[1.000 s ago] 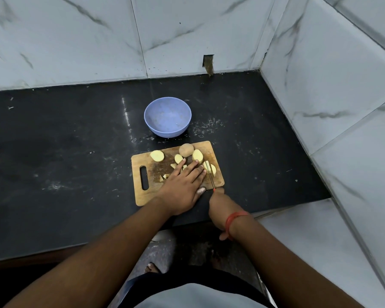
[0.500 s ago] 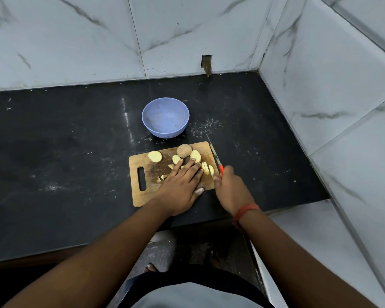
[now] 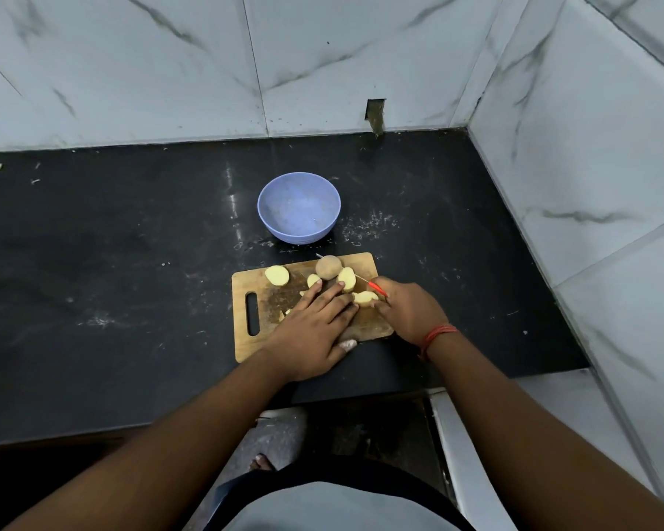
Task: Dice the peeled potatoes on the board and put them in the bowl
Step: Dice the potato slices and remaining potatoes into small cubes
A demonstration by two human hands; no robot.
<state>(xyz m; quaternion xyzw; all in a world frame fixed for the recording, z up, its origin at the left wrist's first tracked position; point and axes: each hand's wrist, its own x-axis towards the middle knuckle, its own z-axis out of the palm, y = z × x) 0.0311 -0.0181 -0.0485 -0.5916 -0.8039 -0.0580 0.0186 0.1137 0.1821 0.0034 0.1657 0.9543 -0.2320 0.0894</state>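
A wooden cutting board (image 3: 259, 343) lies on the black counter. On it sit a whole potato (image 3: 327, 267), yellow potato halves (image 3: 277, 275) and several small cut pieces (image 3: 364, 298). My left hand (image 3: 315, 327) lies flat on the board, fingers straight, covering some pieces. My right hand (image 3: 409, 310) grips a knife with a red handle (image 3: 376, 287); its thin blade reaches left across the far side of the board towards the whole potato. A blue bowl (image 3: 299, 207) stands just behind the board, with nothing seen inside.
The black counter (image 3: 112, 270) ends at marble walls behind and on the right. White specks and scraps lie scattered on it. The counter's front edge runs just below the board.
My right hand swung the knife from the board's right edge, pointing away, to lie across the far side of the board. My left hand stayed flat on the pieces.
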